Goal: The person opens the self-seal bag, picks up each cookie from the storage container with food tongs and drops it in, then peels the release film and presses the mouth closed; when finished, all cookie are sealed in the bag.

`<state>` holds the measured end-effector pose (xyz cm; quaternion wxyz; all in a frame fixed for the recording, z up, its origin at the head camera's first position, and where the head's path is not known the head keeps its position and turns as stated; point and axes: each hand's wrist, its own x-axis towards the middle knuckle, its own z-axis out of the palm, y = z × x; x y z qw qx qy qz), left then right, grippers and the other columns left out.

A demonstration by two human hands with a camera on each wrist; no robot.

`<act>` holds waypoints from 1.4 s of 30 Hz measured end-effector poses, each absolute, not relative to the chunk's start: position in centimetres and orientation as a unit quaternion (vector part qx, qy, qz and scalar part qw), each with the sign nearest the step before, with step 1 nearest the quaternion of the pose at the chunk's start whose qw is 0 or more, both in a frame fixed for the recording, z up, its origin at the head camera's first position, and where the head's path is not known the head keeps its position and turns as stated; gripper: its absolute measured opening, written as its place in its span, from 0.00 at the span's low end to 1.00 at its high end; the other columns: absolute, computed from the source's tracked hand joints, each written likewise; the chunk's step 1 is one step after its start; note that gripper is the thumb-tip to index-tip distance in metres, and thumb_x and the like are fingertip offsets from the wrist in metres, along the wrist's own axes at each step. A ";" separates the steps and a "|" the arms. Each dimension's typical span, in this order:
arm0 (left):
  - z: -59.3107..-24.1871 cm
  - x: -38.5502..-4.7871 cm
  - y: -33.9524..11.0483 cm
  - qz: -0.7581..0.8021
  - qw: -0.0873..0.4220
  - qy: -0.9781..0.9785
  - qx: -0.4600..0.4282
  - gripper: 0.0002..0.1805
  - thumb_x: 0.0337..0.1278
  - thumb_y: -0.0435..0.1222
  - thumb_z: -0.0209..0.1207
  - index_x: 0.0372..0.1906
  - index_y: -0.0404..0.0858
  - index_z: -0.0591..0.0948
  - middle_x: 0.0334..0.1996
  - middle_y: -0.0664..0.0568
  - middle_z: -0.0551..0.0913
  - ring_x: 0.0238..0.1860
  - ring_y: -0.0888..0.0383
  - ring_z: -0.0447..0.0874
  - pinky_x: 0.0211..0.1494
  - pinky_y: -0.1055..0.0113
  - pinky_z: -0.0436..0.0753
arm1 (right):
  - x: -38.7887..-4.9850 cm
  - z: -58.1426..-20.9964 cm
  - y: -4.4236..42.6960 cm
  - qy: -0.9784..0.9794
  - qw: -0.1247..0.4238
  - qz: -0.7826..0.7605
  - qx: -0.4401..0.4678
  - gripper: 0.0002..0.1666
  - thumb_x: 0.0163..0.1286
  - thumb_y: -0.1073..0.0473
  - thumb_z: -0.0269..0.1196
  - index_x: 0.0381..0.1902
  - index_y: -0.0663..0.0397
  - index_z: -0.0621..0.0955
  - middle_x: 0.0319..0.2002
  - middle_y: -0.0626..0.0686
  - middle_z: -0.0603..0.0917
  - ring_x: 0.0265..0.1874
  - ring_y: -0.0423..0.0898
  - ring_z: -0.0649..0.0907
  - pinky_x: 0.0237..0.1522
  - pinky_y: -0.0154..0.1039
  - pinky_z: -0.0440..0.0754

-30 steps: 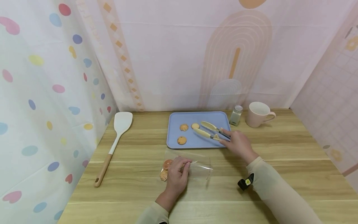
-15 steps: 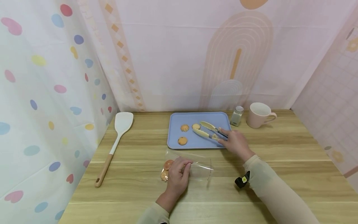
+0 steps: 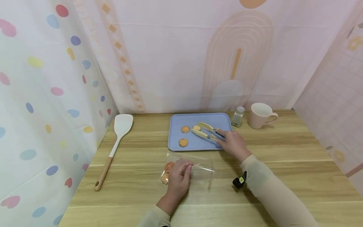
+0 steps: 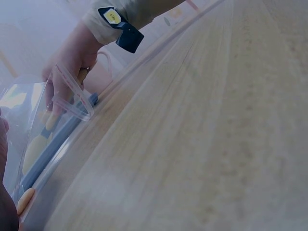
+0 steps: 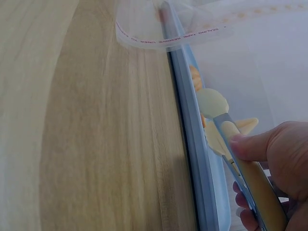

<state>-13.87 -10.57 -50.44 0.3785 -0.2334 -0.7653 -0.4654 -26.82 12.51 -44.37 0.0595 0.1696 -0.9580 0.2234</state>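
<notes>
In the head view my left hand (image 3: 179,176) pinches a clear plastic bag (image 3: 202,172) lying on the table. Two cookies show inside it, a reddish one (image 3: 169,166) and a ridged pale one (image 3: 164,178), partly hidden by the hand. My right hand (image 3: 233,143) grips tongs (image 3: 200,134) with cream heads, spread apart over the blue tray (image 3: 175,123). Between the tong heads, near their tips, sits a plain round cookie (image 3: 197,127). To its left on the tray are a flower-shaped cookie (image 3: 185,129) and a dotted round cookie (image 3: 183,142).
A white spatula (image 3: 123,124) with a wooden handle lies at the left of the table. Right of the tray stand a small glass shaker (image 3: 238,117) and a pink mug (image 3: 259,116). Printed curtains (image 3: 170,63) close off the back and sides.
My right hand has moved slightly left with the tongs, bringing their heads to either side of the plain round cookie. The left hand and bag stay put.
</notes>
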 end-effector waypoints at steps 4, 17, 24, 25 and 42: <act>-50.4 -13.9 -10.6 -0.465 0.377 -0.767 -0.231 0.07 0.57 0.22 0.58 0.35 0.34 0.83 0.32 0.51 0.84 0.37 0.54 0.81 0.54 0.49 0.74 | -27.0 -44.5 12.3 -0.956 0.072 0.223 0.176 0.31 0.61 0.49 0.68 0.61 0.50 0.77 0.51 0.65 0.81 0.26 0.51 0.74 0.21 0.41 0.67; -50.6 -13.9 -10.6 -0.457 0.380 -0.769 -0.233 0.08 0.56 0.22 0.59 0.35 0.35 0.83 0.31 0.52 0.83 0.35 0.55 0.80 0.53 0.52 0.75 | -26.4 -44.7 12.9 -0.948 0.093 0.230 0.198 0.29 0.61 0.50 0.69 0.60 0.52 0.78 0.50 0.63 0.82 0.29 0.50 0.78 0.28 0.46 0.74; -50.4 -13.8 -10.6 -0.458 0.375 -0.773 -0.230 0.08 0.57 0.22 0.59 0.35 0.36 0.83 0.32 0.52 0.83 0.36 0.55 0.80 0.53 0.49 0.75 | -25.4 -44.8 13.8 -0.944 0.103 0.236 0.208 0.29 0.61 0.52 0.69 0.59 0.53 0.78 0.47 0.63 0.84 0.29 0.50 0.77 0.27 0.44 0.72; -50.4 -13.8 -10.6 -0.459 0.374 -0.773 -0.229 0.08 0.57 0.22 0.59 0.35 0.36 0.83 0.32 0.52 0.83 0.36 0.55 0.80 0.54 0.49 0.74 | -25.3 -44.8 14.0 -0.944 0.103 0.236 0.208 0.29 0.61 0.52 0.69 0.60 0.53 0.78 0.46 0.64 0.84 0.29 0.50 0.77 0.27 0.44 0.72; -50.5 -14.1 -10.6 -0.453 0.386 -0.767 -0.239 0.08 0.55 0.23 0.60 0.34 0.37 0.83 0.31 0.53 0.83 0.35 0.56 0.80 0.51 0.48 0.75 | -22.1 -43.8 16.4 -0.934 0.130 0.241 0.228 0.29 0.58 0.54 0.72 0.58 0.51 0.80 0.32 0.57 0.85 0.28 0.48 0.78 0.25 0.43 0.72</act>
